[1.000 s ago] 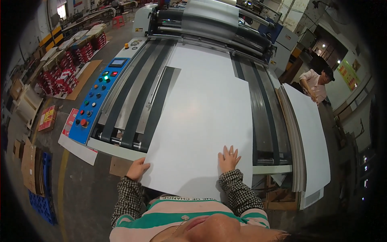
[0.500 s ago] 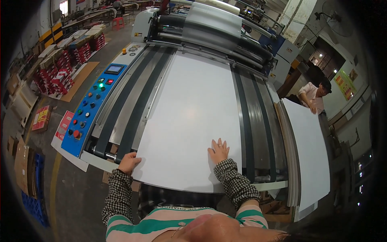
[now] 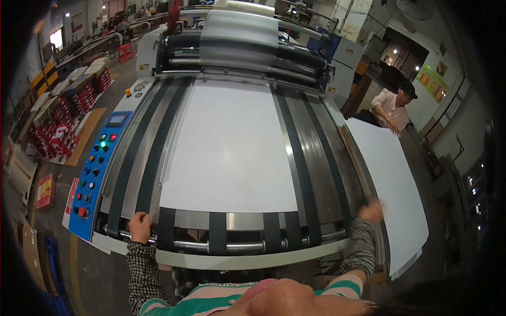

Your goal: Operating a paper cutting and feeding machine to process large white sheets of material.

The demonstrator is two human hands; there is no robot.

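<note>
A large white sheet [image 3: 232, 152] lies on the dark belts [image 3: 163, 231] of a feeding machine, its far edge close to the rollers [image 3: 240, 60]. Neither of my hands is on it. My left hand [image 3: 139, 227] is by the machine's near left corner, beside the metal roller bar, fingers curled in with nothing visible in them. At the right, my right hand [image 3: 372, 210] is at the near left edge of a stack of white sheets [image 3: 395, 184]. Motion blurs its fingers, so I cannot make out whether they grip a sheet.
A blue control panel [image 3: 97, 174] with buttons and a small screen runs along the machine's left side. Beyond the stack, a co-worker [image 3: 392, 108] in a pale shirt and dark cap has a hand near its far edge. Red-and-white bundles [image 3: 66, 118] stand on the floor at left.
The white sheet has moved away from me toward the rollers, baring the near belts. My right hand has left it for the stack at right. My left hand has let go and shifted left.
</note>
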